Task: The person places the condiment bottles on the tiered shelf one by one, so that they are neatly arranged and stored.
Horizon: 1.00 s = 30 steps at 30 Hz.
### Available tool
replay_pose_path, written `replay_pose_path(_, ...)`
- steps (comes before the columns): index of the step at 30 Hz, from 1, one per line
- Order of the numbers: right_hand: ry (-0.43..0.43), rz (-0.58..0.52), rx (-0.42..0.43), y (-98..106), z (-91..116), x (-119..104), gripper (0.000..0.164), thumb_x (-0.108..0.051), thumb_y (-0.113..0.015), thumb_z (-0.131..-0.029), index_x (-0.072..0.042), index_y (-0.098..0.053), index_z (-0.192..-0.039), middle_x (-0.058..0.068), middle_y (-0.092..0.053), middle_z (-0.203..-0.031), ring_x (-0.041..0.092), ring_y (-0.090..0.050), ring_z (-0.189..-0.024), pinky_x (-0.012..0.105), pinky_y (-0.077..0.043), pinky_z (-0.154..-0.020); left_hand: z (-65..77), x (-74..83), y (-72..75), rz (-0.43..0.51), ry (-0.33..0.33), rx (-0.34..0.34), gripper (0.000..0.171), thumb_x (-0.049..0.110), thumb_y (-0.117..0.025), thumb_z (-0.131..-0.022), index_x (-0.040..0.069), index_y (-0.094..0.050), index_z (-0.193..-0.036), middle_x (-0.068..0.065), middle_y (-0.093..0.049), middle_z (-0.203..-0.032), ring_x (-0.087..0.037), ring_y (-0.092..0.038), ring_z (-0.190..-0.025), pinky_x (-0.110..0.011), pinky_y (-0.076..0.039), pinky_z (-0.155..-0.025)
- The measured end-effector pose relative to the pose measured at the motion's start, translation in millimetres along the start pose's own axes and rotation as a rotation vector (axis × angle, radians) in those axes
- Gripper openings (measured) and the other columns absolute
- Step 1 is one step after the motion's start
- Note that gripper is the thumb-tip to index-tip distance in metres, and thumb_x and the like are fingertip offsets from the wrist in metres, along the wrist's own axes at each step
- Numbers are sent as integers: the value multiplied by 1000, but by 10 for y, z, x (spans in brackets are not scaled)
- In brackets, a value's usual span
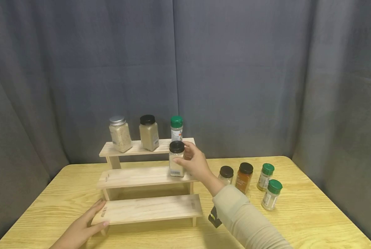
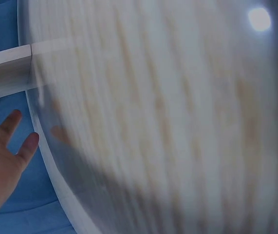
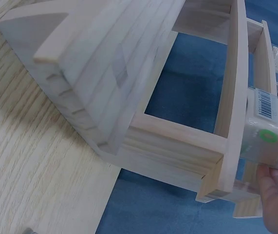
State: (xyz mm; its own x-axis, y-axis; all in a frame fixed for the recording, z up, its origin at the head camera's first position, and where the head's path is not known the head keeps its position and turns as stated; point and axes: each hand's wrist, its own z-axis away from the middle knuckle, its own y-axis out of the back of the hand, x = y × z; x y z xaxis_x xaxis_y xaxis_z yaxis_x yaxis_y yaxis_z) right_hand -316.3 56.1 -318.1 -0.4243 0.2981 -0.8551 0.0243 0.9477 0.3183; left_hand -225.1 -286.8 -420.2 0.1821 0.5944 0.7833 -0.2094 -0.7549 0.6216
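Observation:
A three-step wooden rack (image 1: pixel 148 209) stands on the table. My right hand (image 1: pixel 197 162) grips a square spice jar (image 1: pixel 176 160) with a black lid and pale contents, upright at the right end of the middle step. In the right wrist view the jar's base (image 3: pixel 270 129) shows a barcode label. My left hand (image 1: pixel 84 224) rests against the left end of the lowest step, its thumb by the front edge and its fingers along the side. The left wrist view shows the left hand (image 2: pixel 2 156) with fingers spread.
On the top step stand a silver-lidded jar (image 1: pixel 120 136), a black-lidded jar (image 1: pixel 149 135) and a green-capped bottle (image 1: pixel 176 128). Right of the rack are a pale jar (image 1: pixel 225 174), an orange-brown jar (image 1: pixel 243 180), two green-capped bottles (image 1: pixel 270 197) and a black object (image 1: pixel 214 218) by my sleeve.

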Motion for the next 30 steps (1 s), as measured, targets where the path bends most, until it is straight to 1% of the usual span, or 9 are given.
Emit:
replay_pose_path(4,-8,-11,1,3,0,-19,57,-13,-73,-68,-13,-48,-119,14,-55,-111,26,-54,-98,35,-44,-82,-2,17,19,-12,18,-12,72,35,-53,-85,3,-16,-137,-22,-4,-141,-46,-5,-123,-65,-16,-87)
replay_pose_path(8,-32,3,13,18,-3,-21,57,-13,-73,-68,-14,-49,-119,13,-55,-111,26,-54,-97,37,-43,-82,-17,52,29,-31,47,-18,71,39,-52,-84,6,-17,-138,-21,-5,-141,-44,-6,-124,-65,-15,-88)
replay_pose_path(15,-57,-2,4,42,-21,-38,56,-12,-73,-68,-14,-49,-119,12,-56,-109,24,-54,-96,38,-43,-83,-20,94,25,-77,49,3,71,41,-53,-83,8,-21,-137,-19,-8,-141,-43,-8,-124,-65,-13,-88)
replay_pose_path(22,-67,-17,0,83,-5,-112,60,-13,-72,-69,-11,-45,-123,12,-54,-111,25,-51,-100,39,-40,-86,-21,99,17,-88,53,5,71,42,-52,-83,7,-22,-137,-18,-9,-141,-42,-8,-125,-65,-12,-89)
replay_pose_path(25,-72,-19,1,106,9,-122,60,-15,-73,-69,-12,-45,-123,10,-54,-110,24,-51,-101,38,-40,-86,-18,102,22,-94,61,2,71,43,-51,-83,7,-21,-137,-18,-8,-142,-42,-8,-125,-65,-12,-89)
replay_pose_path(30,-87,-30,-9,159,63,-119,59,-20,-72,-71,-14,-45,-123,8,-53,-110,25,-49,-103,38,-40,-85,1,103,33,-77,82,-18,72,43,-51,-83,7,-19,-138,-19,-7,-142,-43,-6,-124,-65,-12,-89)
